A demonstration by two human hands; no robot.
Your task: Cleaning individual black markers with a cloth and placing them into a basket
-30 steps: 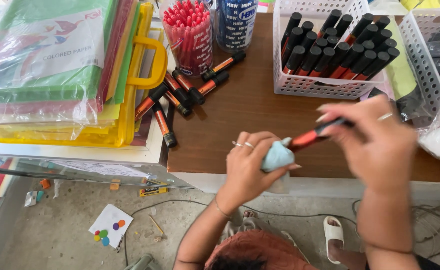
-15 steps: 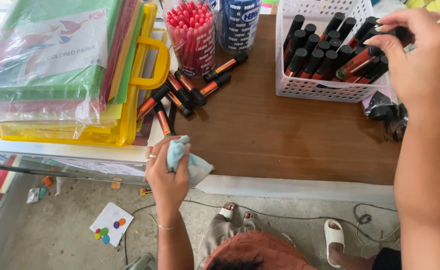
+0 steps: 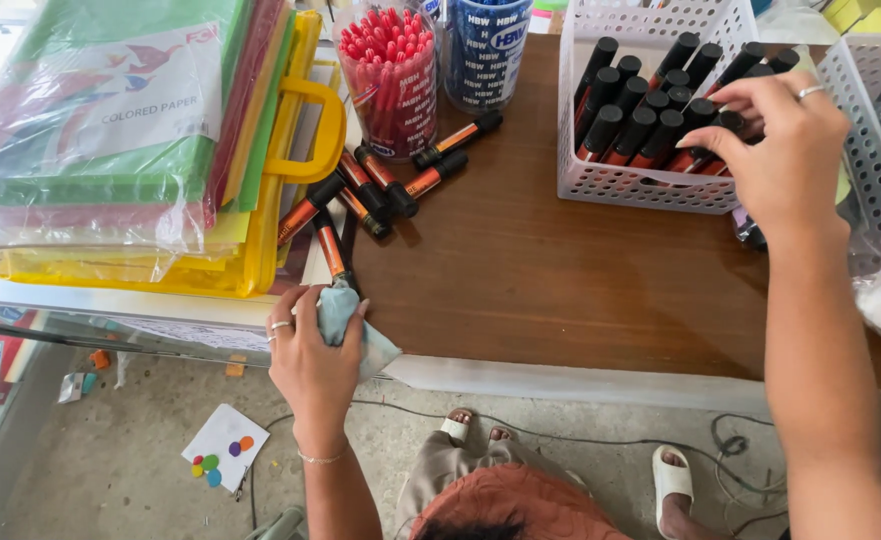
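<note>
My left hand (image 3: pixel 310 355) holds a light blue cloth (image 3: pixel 345 318) at the table's front edge and presses it on the end of an orange marker with a black cap (image 3: pixel 330 248). Several more orange markers (image 3: pixel 390 185) lie loose beside it. My right hand (image 3: pixel 785 150) reaches into the white perforated basket (image 3: pixel 650 185), fingers closed among the upright black-capped markers (image 3: pixel 650 120) standing in it. Whether it still grips one is hidden by the fingers.
A stack of coloured paper in plastic (image 3: pixel 110 130) and a yellow handled folder (image 3: pixel 300 130) fill the left. Clear jars of red pens (image 3: pixel 392 70) and blue pens (image 3: pixel 485 50) stand behind. A second white basket (image 3: pixel 875 130) is at right. A person sits on the floor below (image 3: pixel 500 500).
My right hand carried a marker from the cloth to the basket and lowered into it. My left hand moved left with the cloth onto a loose marker.
</note>
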